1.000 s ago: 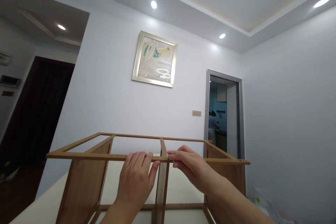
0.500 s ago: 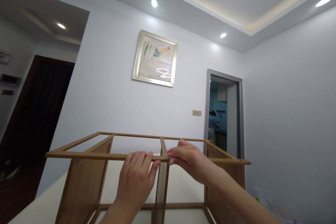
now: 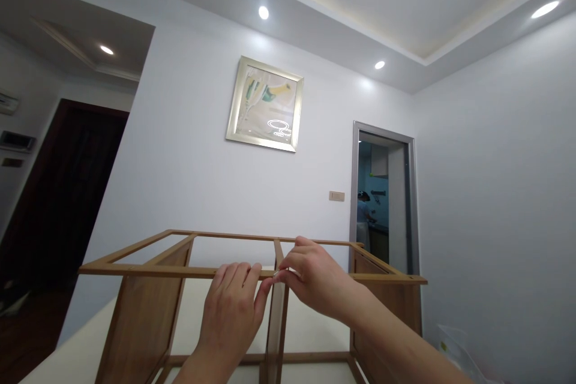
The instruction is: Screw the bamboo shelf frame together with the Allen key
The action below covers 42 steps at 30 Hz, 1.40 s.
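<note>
A brown wooden furniture frame (image 3: 153, 270), with panelled sides and a middle divider, stands in front of me. My left hand (image 3: 234, 306) wraps its fingers over the front top rail, left of the divider (image 3: 275, 318), thumb on the near side. Right at the joint of rail and divider, my right hand (image 3: 315, 273) pinches a small, thin silvery piece (image 3: 281, 272) between thumb and fingers. Its full shape is hidden by the fingers. The tips of my left thumb and right fingers nearly meet there.
Under the frame lies a pale cream surface (image 3: 67, 351). A clear plastic bag (image 3: 454, 345) is at the lower right. Beyond the frame, a white wall bears a framed picture (image 3: 265, 105). Through a doorway (image 3: 354, 192), another person (image 3: 363, 213) stands in the farther room.
My right hand has shifted slightly left along the joint, turning the silvery piece so that it points more sideways. My left hand stays on the rail. The view has tilted slightly upward.
</note>
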Each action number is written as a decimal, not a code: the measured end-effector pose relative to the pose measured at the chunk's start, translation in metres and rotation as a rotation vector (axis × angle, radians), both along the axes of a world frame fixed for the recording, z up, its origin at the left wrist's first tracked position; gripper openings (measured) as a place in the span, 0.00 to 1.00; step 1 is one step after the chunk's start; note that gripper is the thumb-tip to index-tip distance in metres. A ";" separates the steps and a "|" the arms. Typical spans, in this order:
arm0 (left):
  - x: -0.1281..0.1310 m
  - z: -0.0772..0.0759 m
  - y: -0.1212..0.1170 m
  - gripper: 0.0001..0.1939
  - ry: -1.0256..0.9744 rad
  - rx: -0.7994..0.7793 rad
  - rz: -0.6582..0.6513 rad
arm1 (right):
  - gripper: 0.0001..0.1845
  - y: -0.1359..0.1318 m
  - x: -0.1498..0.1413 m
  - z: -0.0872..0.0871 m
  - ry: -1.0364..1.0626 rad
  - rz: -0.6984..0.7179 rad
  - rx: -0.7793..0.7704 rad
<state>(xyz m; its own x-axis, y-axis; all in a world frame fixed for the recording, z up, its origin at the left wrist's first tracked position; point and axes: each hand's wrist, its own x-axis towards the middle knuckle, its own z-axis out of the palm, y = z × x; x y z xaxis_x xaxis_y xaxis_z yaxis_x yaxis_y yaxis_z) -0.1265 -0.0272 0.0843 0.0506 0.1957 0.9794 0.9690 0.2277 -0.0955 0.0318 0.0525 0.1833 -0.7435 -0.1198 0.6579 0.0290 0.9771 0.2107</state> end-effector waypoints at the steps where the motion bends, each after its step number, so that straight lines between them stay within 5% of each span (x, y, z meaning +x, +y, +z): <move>1: 0.000 0.000 0.000 0.07 -0.002 -0.002 -0.002 | 0.09 -0.001 -0.001 0.000 0.005 -0.006 0.001; 12: -0.001 -0.001 0.001 0.07 0.008 -0.005 0.008 | 0.10 0.011 0.001 -0.005 -0.032 0.135 -0.066; 22: -0.001 -0.001 0.001 0.06 0.011 -0.008 -0.001 | 0.05 0.010 -0.002 -0.006 0.038 0.092 -0.324; 32: -0.003 -0.002 0.001 0.07 0.016 -0.010 0.001 | 0.07 0.004 -0.006 -0.011 0.102 0.076 -0.258; 38: -0.002 -0.001 0.001 0.07 0.009 -0.016 0.005 | 0.15 0.014 -0.001 -0.011 -0.030 0.198 -0.086; 42: -0.001 0.000 0.000 0.08 0.010 -0.021 0.002 | 0.18 0.019 0.000 -0.005 0.090 0.267 -0.042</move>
<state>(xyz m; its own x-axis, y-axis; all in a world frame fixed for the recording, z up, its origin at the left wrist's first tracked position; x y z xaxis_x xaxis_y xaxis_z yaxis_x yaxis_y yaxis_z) -0.1273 -0.0275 0.0844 0.0601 0.2160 0.9745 0.9676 0.2272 -0.1101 0.0321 0.0717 0.1784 -0.6274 -0.2750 0.7285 -0.2142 0.9604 0.1781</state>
